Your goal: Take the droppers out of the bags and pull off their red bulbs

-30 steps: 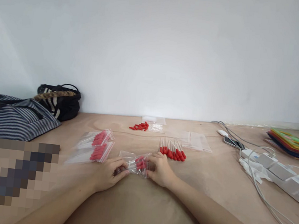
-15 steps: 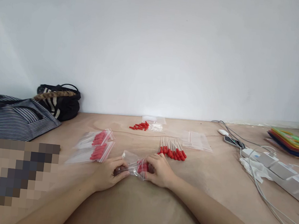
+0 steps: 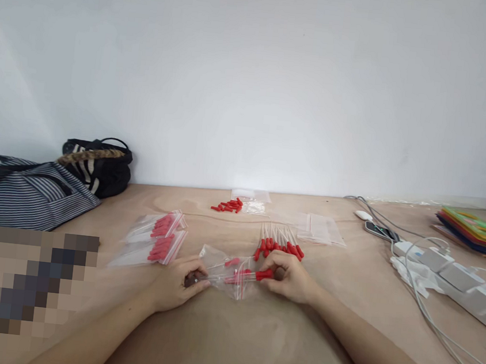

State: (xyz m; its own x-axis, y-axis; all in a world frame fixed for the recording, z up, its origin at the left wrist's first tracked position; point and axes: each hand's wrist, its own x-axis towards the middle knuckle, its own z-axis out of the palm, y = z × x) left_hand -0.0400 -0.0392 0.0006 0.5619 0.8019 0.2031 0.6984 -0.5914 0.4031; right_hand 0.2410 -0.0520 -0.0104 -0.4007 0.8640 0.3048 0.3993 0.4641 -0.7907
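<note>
My left hand [image 3: 180, 282] pinches the closed left end of a clear zip bag [image 3: 214, 263], its thumb and fingers pressed together. Inside the bag lie several droppers with red bulbs. At the bag's right-hand mouth, my right hand [image 3: 288, 276] grips the red bulbs of droppers [image 3: 264, 275], whose clear stems reach into the opening. I cannot tell exactly how many it holds. Just behind my right hand is a row of loose droppers [image 3: 278, 245], pale tips pointing away. Left of the bag, filled zip bags [image 3: 160, 245] with red bulbs showing lie on the table.
Loose red bulbs [image 3: 229, 205] and clear tubes [image 3: 254, 207] lie near the wall. Flat zip bags [image 3: 320, 229] are at back right. A power strip [image 3: 461, 280] with cables, a phone [image 3: 380, 231] and coloured sheets [image 3: 476, 232] fill the right; a striped bag [image 3: 37, 192] stands left.
My right hand has moved right, from the bag's mouth to behind it, and now grips red bulbs with stems in the opening. My left hand stays on the bag's closed end.
</note>
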